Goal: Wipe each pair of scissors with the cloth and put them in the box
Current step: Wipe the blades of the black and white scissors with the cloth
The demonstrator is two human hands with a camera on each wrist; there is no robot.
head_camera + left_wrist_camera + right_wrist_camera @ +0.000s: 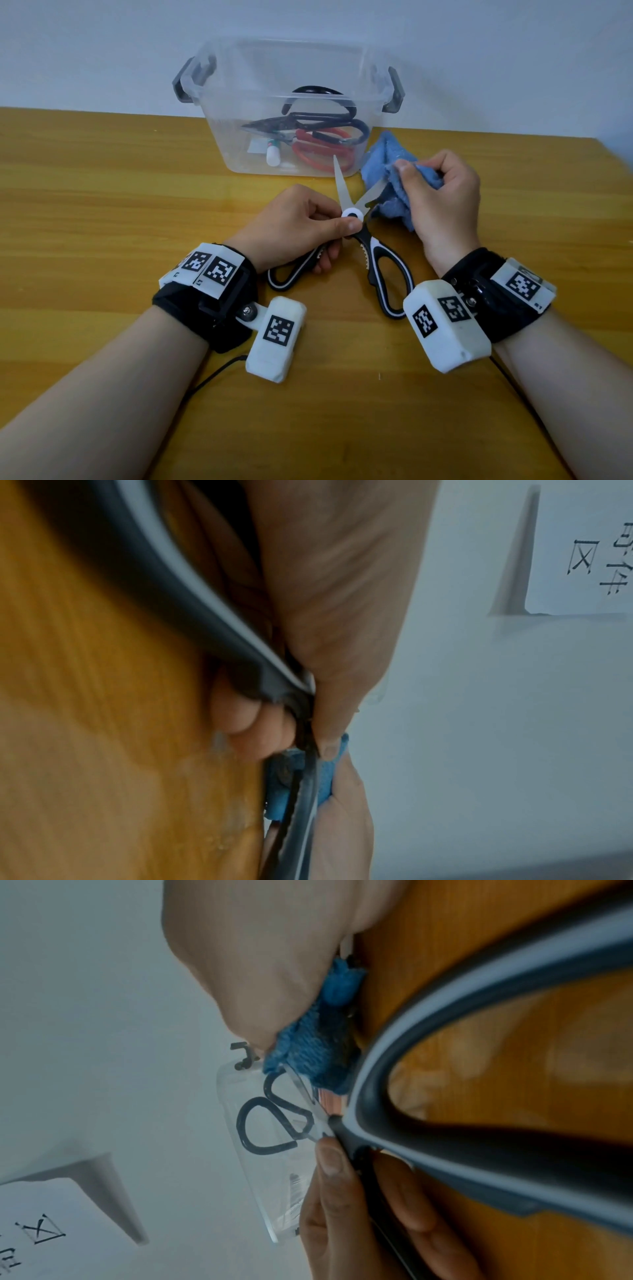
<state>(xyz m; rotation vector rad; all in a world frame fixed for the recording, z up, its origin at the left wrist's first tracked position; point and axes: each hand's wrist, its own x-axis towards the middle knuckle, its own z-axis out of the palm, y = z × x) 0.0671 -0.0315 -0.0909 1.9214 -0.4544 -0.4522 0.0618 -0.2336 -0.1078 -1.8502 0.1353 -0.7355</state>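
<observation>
Scissors point(359, 236), black-and-white, blades spread, lie above the table point(102, 205); left hand point(294, 222) pinches their pivot, right hand point(442, 198) wraps the blue cloth point(387, 161) round one blade. Wiping step; next, probably the other blade. Beyond, the clear box point(287, 102) holds other scissors.

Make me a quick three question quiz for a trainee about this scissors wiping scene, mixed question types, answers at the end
1. True or false: the black-and-white scissors are spread open.
2. Which hand holds the blue cloth? A) left hand B) right hand
3. Fill in: the red-handled scissors lie in the clear ____.

Key: 1 true; 2 B; 3 box.
</observation>
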